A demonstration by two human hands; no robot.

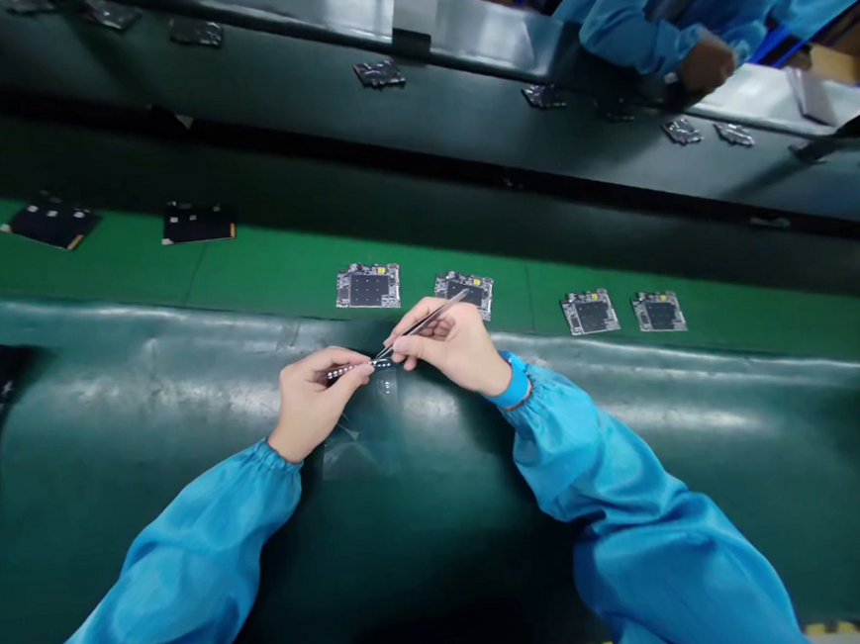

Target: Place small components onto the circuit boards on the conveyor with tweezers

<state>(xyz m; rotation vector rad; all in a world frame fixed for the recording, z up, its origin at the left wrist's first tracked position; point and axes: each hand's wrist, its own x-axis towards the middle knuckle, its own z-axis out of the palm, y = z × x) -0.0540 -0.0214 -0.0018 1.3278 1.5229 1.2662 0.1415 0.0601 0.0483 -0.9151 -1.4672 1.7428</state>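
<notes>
Presently, your left hand (317, 395) is closed on a dark strip with white marks (341, 373), pinched between the thumb and the fingers. This strip is on your side of the green belt (284, 274), quite near to its edge. Your right hand (458, 350) grips the metal tweezers (436, 314) in the manner of a pen, also at the near edge of the belt. Their tips point down to the strip, but whether they touch it, you cannot tell from this view.

On the belt, just beyond your hands, lies a circuit board (369, 287); a second circuit board (483, 300) is partly covered by your right hand. Two more circuit boards (589, 312) lie further to the right on the belt, and two black panels (197, 222) are on its left part. Before the belt, a dark green mat (444, 499) spreads under your blue sleeves (622, 485). Well beyond the belt, at the upper right, you see a co-worker's hand (707, 60), slightly blurred; what it does is not clear.
</notes>
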